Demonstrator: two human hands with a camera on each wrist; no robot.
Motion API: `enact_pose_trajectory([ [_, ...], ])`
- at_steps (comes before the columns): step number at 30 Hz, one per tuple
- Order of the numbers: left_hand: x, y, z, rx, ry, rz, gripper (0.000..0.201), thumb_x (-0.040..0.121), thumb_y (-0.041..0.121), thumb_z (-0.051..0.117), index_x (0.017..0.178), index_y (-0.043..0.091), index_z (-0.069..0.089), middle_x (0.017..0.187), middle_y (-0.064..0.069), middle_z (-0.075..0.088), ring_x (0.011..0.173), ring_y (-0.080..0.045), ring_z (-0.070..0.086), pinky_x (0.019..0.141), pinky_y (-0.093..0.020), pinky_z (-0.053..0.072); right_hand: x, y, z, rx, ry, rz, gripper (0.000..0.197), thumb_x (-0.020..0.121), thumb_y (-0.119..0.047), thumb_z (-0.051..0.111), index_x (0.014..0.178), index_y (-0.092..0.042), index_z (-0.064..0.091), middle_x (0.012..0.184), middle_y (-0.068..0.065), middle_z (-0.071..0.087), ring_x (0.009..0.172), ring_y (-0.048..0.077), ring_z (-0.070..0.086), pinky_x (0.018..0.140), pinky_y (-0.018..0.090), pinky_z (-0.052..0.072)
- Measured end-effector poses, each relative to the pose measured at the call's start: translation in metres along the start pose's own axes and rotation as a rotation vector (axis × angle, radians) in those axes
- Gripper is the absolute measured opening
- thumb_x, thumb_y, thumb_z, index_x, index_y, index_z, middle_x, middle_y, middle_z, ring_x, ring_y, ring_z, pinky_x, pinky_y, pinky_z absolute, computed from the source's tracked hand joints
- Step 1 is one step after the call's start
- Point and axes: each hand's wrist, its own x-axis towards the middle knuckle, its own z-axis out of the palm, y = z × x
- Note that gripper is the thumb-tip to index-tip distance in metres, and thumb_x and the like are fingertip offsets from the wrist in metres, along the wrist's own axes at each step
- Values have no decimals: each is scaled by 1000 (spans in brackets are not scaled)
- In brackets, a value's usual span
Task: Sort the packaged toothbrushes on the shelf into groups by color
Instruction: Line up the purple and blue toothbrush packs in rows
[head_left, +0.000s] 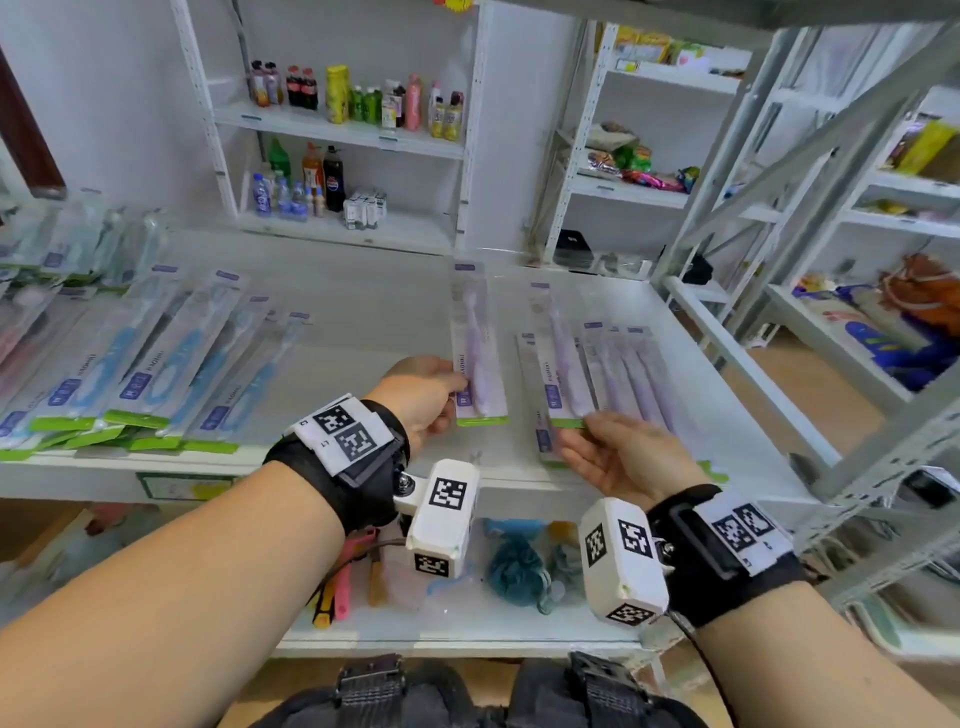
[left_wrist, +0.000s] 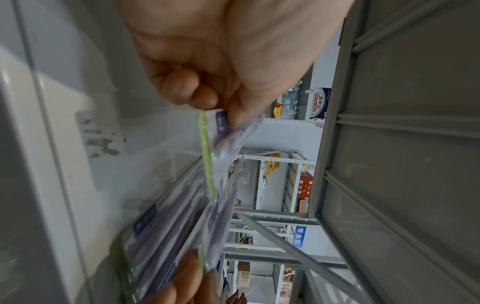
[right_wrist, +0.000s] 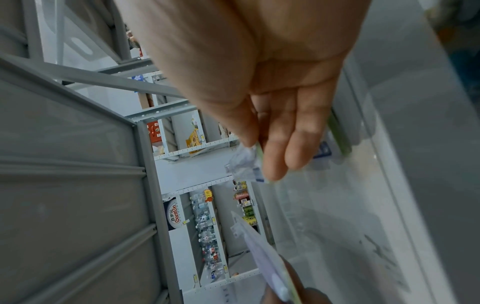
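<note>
The left hand (head_left: 423, 397) pinches a purple toothbrush pack (head_left: 478, 353) at its lower end above the shelf (head_left: 363, 291), and the right hand (head_left: 623, 457) pinches the purple pile (head_left: 597, 384) beside it, so the pack should land squarely there, well apart from the blue packs (head_left: 156, 374).

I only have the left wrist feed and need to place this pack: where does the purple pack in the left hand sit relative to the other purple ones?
Observer: In the head view, the left hand pinches the purple pack by its lower end, apart from the purple group and to its left, with bare shelf between.
Operator: What is the right hand doing?
Observer: The right hand pinches the green bottom edge of a second pack in that group.
Operator: And the blue ones?
Observer: The blue packs overlap in a row at the shelf's left end, away from both hands.
</note>
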Motion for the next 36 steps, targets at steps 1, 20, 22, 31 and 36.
enact_pose_trajectory([
  [1,0,0,4,14,-4,-9,21,88,-2,49,72,9,57,56,-5,44,44,-12,30,35,-15,21,-1,1,-4,-28,9,-11,6,95,-3,48,94,0,53,62,14,69,53,17,68,53,28,59],
  [20,0,-12,50,64,-82,-95,16,90,1,51,80,9,61,61,-5,42,42,-9,31,35,-15,27,-3,9,-37,-1,137,-63,7,92,-5,57,91,2,56,59,13,69,52,15,68,53,24,58],
  [22,-1,-13,52,65,-86,-95,17,90,1,51,79,10,61,59,-4,42,39,-8,32,34,-15,27,-2,11,-37,7,141,-61,8,92,-6,57,90,2,56,60,13,68,52,15,68,49,23,57],
  [31,-1,-18,59,108,-123,-86,20,91,0,50,79,11,61,59,-4,48,42,-8,38,36,-17,34,-1,15,-35,-4,155,-64,14,92,-9,57,98,5,57,71,17,67,54,16,68,50,24,57],
  [36,3,-20,60,110,-128,-102,18,90,0,50,81,11,61,61,-5,50,46,-10,41,37,-17,36,-1,17,-36,-46,205,-6,13,91,-14,60,87,-2,58,58,10,69,47,14,66,46,26,55],
])
